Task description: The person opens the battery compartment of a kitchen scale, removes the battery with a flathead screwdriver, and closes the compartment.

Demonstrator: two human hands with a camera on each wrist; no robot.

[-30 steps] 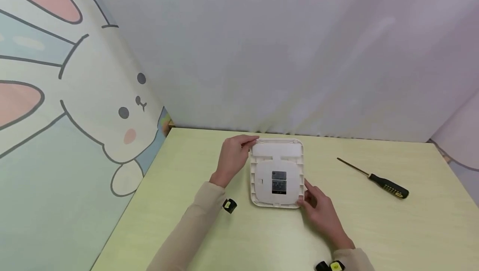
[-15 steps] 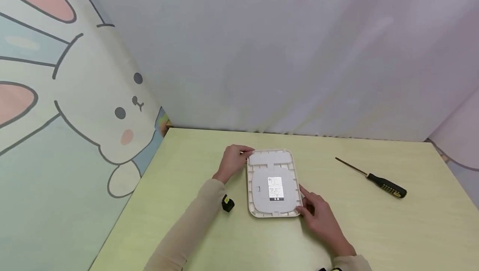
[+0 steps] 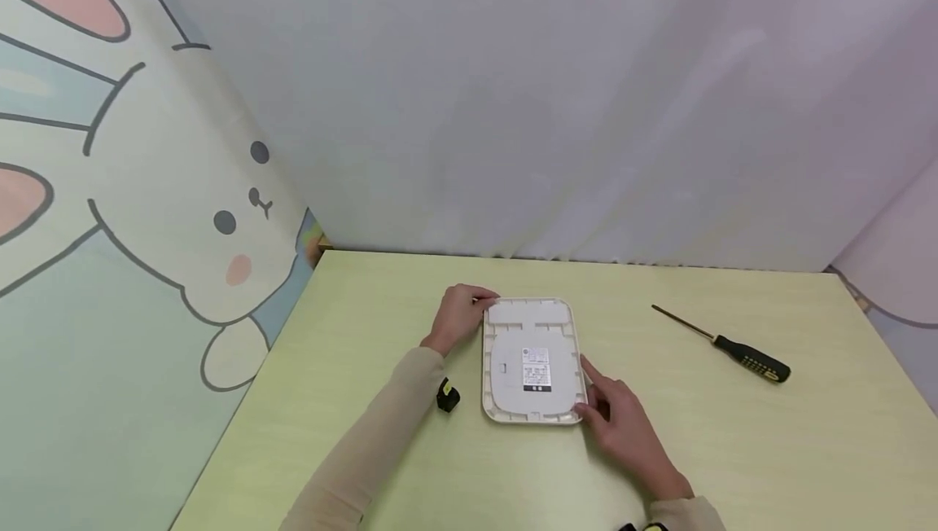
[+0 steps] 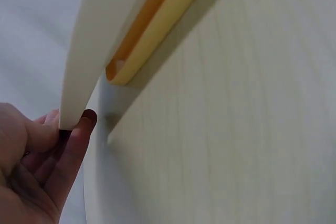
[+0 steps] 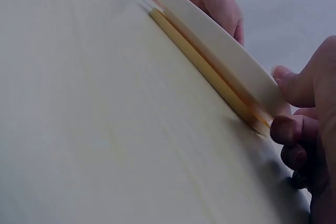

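The panel [image 3: 535, 340] is sitting lower and flatter toward the bench [image 3: 703, 449] than a second ago, and its label [image 3: 536, 368] is now catching the light rather than looking dark; this seems to mean the panel is being laid down. The left hand [image 3: 456, 315] is pinching the far left corner in a narrow grip, and the right hand [image 3: 623, 425] is likewise holding the near right corner. In the left wrist view, a yellow band [image 4: 156, 30] is showing beneath the white edge; I cannot tell whether it is touching the bench. The screwdriver [image 3: 733, 348] is lying well apart, to the right.
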